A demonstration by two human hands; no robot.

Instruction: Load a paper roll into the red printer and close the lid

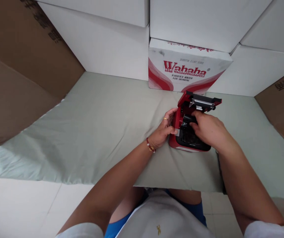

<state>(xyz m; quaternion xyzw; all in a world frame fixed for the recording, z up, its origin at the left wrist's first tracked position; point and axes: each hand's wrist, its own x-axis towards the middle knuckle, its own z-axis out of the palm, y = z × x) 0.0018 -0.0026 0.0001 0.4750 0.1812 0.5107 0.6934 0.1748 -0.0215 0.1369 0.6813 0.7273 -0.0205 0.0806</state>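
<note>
A red and black device that looks like a label printer stands on the cloth-covered table, its hinged lid raised at the back. My left hand grips the printer's left wall, with the thumb over the front edge beside a small light-grey patch. My right hand reaches into the black inner bay from the right. Its thumb and forefinger close around the end of a black roll inside. The other right fingers and part of the roll are hidden.
A white and red Wahaha water carton stands behind the printer against large white boxes. Brown cardboard boxes stand at left and right. Pale green cloth covers the table, whose front edge is close to my body.
</note>
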